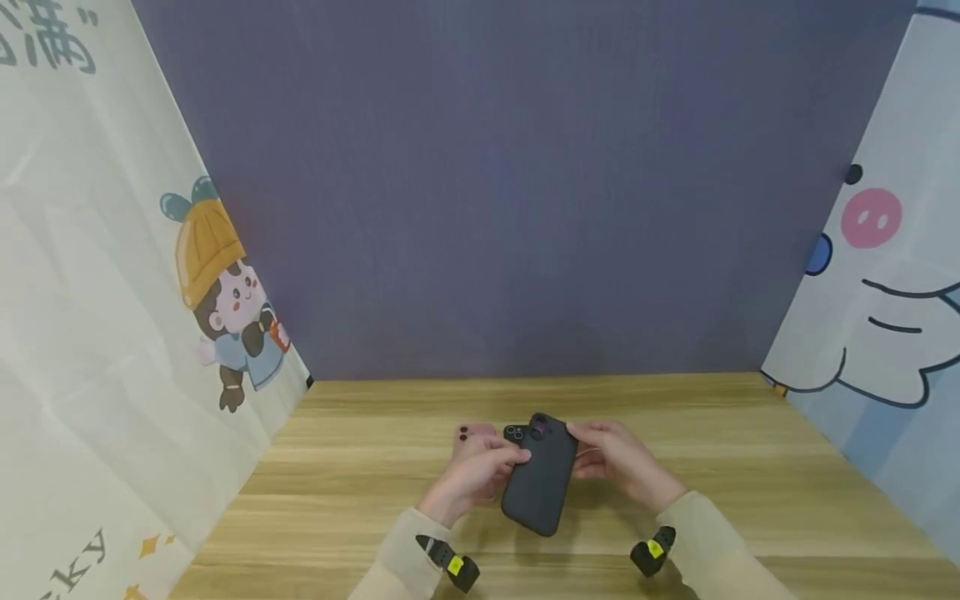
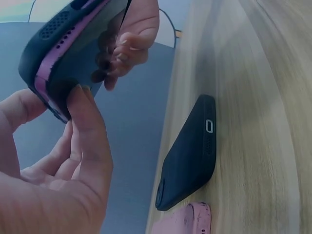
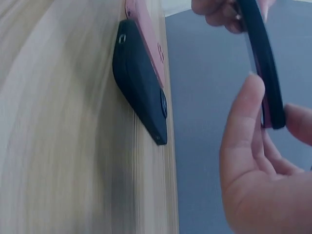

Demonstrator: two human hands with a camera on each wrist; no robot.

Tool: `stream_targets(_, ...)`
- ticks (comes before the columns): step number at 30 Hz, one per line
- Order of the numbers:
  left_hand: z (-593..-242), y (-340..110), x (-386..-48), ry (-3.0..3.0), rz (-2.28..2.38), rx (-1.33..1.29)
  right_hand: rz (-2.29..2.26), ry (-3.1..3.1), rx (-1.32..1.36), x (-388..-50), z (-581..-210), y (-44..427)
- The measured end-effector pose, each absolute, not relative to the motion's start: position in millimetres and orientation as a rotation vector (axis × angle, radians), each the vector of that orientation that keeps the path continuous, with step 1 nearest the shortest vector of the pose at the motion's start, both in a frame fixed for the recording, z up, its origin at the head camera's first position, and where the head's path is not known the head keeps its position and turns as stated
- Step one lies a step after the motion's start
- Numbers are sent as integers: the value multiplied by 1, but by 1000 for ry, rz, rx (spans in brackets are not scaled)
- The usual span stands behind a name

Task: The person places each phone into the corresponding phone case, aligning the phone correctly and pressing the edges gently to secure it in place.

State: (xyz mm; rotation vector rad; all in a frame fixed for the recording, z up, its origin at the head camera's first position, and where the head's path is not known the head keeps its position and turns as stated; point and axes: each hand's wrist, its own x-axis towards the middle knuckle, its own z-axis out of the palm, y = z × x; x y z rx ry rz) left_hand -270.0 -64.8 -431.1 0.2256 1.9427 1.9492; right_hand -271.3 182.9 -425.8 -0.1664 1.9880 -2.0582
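A pink-edged phone in a black case (image 1: 542, 485) is held tilted above the table between both hands, its back facing up in the head view. My left hand (image 1: 474, 473) pinches its left edge, thumb on the case back. At the upper right side my right hand (image 1: 621, 458) grips the edge between thumb and fingers. In the left wrist view a strip of the phone's pink side (image 2: 52, 59) shows beside the case rim, and the glossy screen reflects fingers. Whether the phone sits fully in the case I cannot tell.
On the wooden table (image 1: 360, 467) lie a second black-cased phone (image 2: 190, 148), mostly hidden behind the held one in the head view, and beside it a pink phone (image 1: 474, 430). A dark panel (image 1: 480, 208) stands behind; printed cloths hang at both sides.
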Motion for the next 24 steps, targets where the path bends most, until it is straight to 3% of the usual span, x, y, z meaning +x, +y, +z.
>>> stream_targets(24,-431,-69,-271,1994,1789,362,-1831,1864,-394,-274,-437,208)
